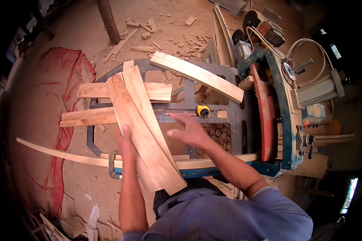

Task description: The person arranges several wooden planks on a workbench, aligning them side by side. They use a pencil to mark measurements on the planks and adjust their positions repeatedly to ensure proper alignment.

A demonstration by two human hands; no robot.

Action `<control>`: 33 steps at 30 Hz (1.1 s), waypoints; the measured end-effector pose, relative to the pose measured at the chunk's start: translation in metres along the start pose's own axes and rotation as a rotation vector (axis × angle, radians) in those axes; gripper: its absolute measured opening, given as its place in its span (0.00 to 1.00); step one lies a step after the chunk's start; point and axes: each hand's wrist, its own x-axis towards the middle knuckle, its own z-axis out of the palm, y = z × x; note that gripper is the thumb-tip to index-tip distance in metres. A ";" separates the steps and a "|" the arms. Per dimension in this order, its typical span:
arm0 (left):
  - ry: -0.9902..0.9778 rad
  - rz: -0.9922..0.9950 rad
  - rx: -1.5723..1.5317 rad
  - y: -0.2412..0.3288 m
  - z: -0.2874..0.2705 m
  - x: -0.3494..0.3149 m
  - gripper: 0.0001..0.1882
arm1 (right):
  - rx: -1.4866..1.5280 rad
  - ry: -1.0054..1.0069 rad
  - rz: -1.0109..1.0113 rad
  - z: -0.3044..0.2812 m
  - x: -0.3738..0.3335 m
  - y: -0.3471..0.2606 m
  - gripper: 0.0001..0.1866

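Two overlapping wooden boards, a wider one (126, 114) and a second one (149, 108) beside it, slant from my body toward the far left over a dark metal frame table. My left hand (126, 142) grips the wider board's left edge, thumb on top and the other fingers partly hidden. To the right of the boards, my right hand (191, 131) hovers empty with its fingers apart. Just beyond it lie a red pencil (180, 114) and a yellow tape measure (203, 111). Beneath the slanted pair, two more planks, a far one (94, 90) and a nearer one (84, 117), rest crosswise.
Another board (197, 75) lies at the table's far right. A long thin strip (60, 151) runs along the near edge by a C-clamp (114, 165). At right stands a blue machine frame (283, 100) with a red plate (265, 116). Offcuts and a red tarp (60, 76) cover parts of the floor.
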 end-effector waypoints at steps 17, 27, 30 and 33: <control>0.129 0.177 0.446 0.019 0.015 -0.027 0.45 | -1.063 0.331 0.091 -0.157 0.163 0.130 0.30; 0.123 0.154 0.493 0.020 0.018 -0.025 0.45 | -0.022 0.258 0.206 -0.096 0.048 0.049 0.30; 0.181 0.161 0.434 0.007 0.018 -0.020 0.44 | -0.148 0.386 0.161 -0.023 -0.016 -0.024 0.26; 0.153 0.150 0.385 0.010 0.018 -0.025 0.45 | -0.088 0.184 0.102 0.041 -0.054 -0.027 0.39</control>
